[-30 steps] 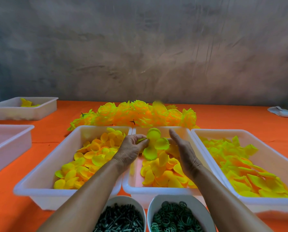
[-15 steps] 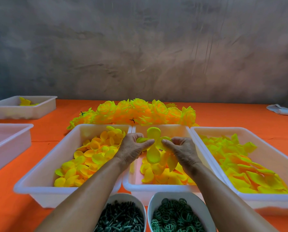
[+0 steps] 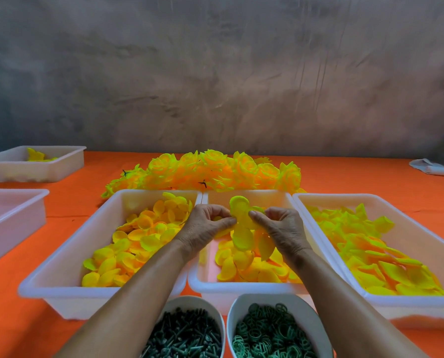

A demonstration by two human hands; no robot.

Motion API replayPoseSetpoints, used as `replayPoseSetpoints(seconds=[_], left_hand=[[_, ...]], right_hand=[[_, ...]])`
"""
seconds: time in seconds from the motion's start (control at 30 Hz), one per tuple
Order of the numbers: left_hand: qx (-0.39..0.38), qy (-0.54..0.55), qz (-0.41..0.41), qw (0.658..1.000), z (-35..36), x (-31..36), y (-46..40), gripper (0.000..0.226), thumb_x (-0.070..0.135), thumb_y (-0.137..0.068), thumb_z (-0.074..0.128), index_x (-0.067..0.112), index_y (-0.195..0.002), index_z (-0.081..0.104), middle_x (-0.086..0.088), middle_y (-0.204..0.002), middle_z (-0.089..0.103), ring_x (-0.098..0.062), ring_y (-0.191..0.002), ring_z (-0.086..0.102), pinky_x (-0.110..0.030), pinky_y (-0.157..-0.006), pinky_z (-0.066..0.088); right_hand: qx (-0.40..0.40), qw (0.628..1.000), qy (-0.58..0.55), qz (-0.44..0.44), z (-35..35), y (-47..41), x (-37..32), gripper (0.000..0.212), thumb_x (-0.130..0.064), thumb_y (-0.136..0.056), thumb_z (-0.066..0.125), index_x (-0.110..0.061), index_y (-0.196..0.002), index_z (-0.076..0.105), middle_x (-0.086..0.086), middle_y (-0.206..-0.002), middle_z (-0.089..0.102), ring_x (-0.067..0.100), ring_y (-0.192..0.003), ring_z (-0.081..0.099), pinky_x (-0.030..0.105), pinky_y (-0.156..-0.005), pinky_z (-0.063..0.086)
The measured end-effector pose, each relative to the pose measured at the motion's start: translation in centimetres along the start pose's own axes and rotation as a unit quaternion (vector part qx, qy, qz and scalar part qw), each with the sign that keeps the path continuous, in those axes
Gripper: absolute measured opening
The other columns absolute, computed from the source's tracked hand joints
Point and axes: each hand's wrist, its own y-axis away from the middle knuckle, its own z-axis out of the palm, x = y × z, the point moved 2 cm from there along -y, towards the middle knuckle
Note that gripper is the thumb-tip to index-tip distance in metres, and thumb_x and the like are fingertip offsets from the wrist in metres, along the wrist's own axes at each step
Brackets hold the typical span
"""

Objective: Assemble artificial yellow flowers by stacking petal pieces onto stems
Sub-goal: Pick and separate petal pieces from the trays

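We see a yellow petal piece [image 3: 242, 228], thin and soft with rounded, cupped lobes, held up above the middle tray [image 3: 244, 286]. The left hand [image 3: 205, 227] pinches it from nine o'clock with thumb and curled fingers; the right hand [image 3: 280, 228] pinches it from three o'clock the same way, thumbs almost meeting at its centre. One lobe stands up at twelve o'clock and others hang toward six.

Under the hands the middle tray, white plastic with a rolled rim, holds loose rounded petals. Its rims touch the left tray [image 3: 68, 293] at nine o'clock, filled with smaller cupped petals, and the right tray [image 3: 407, 306] at three o'clock, filled with flatter, pointed petals.

At six o'clock two white oval bowls stand side by side against the trays' near edges: the left bowl [image 3: 217, 316] holds dark green stems, the right bowl [image 3: 232, 321] holds pale green rings.

At twelve o'clock, just beyond the trays, a row of finished yellow flowers [image 3: 215, 174] lies on the orange table [image 3: 357, 177], with bare cloth behind it up to the grey wall [image 3: 215, 73]. At ten o'clock two more white trays [image 3: 34, 171] stand well apart from the three. A white cloth [image 3: 432, 167] lies at two o'clock.
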Motion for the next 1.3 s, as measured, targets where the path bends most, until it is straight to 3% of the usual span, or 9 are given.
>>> replayPoseSetpoints(seconds=[0.17,0.37,0.57,0.77,0.93,1.03,1.13,1.2,1.3], left_hand=[[0.037,0.025,-0.002,0.999,0.0,0.0,-0.2,0.022,0.006,-0.09,0.06,0.011,-0.07,0.053,0.009,-0.044,0.051,-0.002,-0.04,0.044,-0.016,-0.041,0.036],[0.034,0.02,-0.002,0.999,-0.2,-0.1,-0.3,0.024,0.014,-0.091,0.06,0.012,-0.068,0.051,0.009,-0.043,0.045,-0.003,-0.039,0.039,-0.015,-0.039,0.032],[-0.015,0.031,0.009,0.999,0.1,0.3,0.1,0.004,-0.001,-0.085,0.063,0.003,-0.085,0.063,0.01,-0.056,0.064,0.002,-0.051,0.056,-0.011,-0.047,0.042],[-0.02,0.008,0.005,1.0,0.2,0.4,0.1,0.01,0.004,-0.084,0.066,0.01,-0.077,0.063,0.011,-0.052,0.062,0.002,-0.045,0.053,-0.013,-0.042,0.04],[-0.006,0.001,0.01,1.0,0.1,0.3,0.0,0.027,0.013,-0.08,0.07,0.014,-0.062,0.05,0.012,-0.048,0.046,0.0,-0.044,0.041,-0.014,-0.042,0.034],[-0.089,-0.028,0.01,0.996,0.4,0.2,0.2,0.028,0.015,-0.078,0.071,0.011,-0.058,0.052,0.003,-0.051,0.045,-0.006,-0.047,0.041,-0.018,-0.046,0.035],[-0.172,-0.06,-0.021,0.983,0.8,0.3,0.3,0.002,0.002,-0.08,0.07,0.003,-0.082,0.071,0.006,-0.066,0.069,-0.004,-0.062,0.061,-0.021,-0.061,0.05],[-0.2,-0.153,-0.034,0.967,1.0,0.0,0.2,0.014,0.008,-0.079,0.073,0.003,-0.092,0.074,-0.004,-0.085,0.074,-0.009,-0.076,0.062,-0.033,-0.075,0.053],[-0.228,-0.32,-0.034,0.919,1.2,-0.6,0.0,0.008,0.025,-0.073,0.079,0.025,-0.073,0.071,0.006,-0.075,0.071,-0.008,-0.068,0.054,-0.039,-0.073,0.046]], right_hand=[[0.038,0.998,-0.04,0.0,0.0,-0.3,-0.2,0.029,-0.039,-0.083,0.065,-0.016,-0.066,0.068,0.005,-0.067,0.063,0.011,-0.061,0.051,0.026,-0.056,0.042],[0.095,0.992,-0.083,0.025,-0.6,-1.1,0.8,0.024,0.0,-0.086,0.061,-0.022,-0.09,0.068,0.005,-0.096,0.068,0.016,-0.087,0.059,0.023,-0.068,0.046],[0.112,0.986,-0.12,0.015,-0.7,-1.2,0.8,0.031,0.007,-0.085,0.059,-0.018,-0.103,0.067,0.007,-0.104,0.067,0.015,-0.095,0.059,0.02,-0.076,0.047],[0.129,0.985,-0.118,0.003,-1.0,-1.3,1.0,0.04,0.009,-0.085,0.059,-0.009,-0.121,0.062,0.009,-0.119,0.061,0.021,-0.112,0.057,0.039,-0.097,0.048],[0.115,0.983,-0.143,0.012,-1.0,-1.4,1.2,0.053,0.005,-0.084,0.063,-0.012,-0.132,0.052,0.018,-0.127,0.057,0.031,-0.114,0.057,0.045,-0.091,0.052],[0.103,0.985,-0.136,0.004,-0.9,-1.3,1.0,0.06,0.006,-0.083,0.064,-0.018,-0.136,0.047,0.018,-0.13,0.053,0.034,-0.116,0.055,0.048,-0.092,0.051],[0.106,0.987,-0.12,-0.006,-1.0,-1.2,0.8,0.066,0.006,-0.082,0.063,-0.02,-0.139,0.043,0.017,-0.116,0.058,0.029,-0.103,0.057,0.036,-0.088,0.052],[0.108,0.986,-0.126,-0.001,-1.0,-1.3,0.8,0.07,0.006,-0.082,0.064,-0.018,-0.142,0.039,0.014,-0.092,0.059,0.022,-0.086,0.058,0.033,-0.082,0.051],[0.125,0.982,-0.144,0.016,-1.1,-1.3,0.9,0.064,0.002,-0.079,0.07,-0.01,-0.137,0.045,0.005,-0.084,0.059,0.02,-0.08,0.061,0.034,-0.076,0.054]])
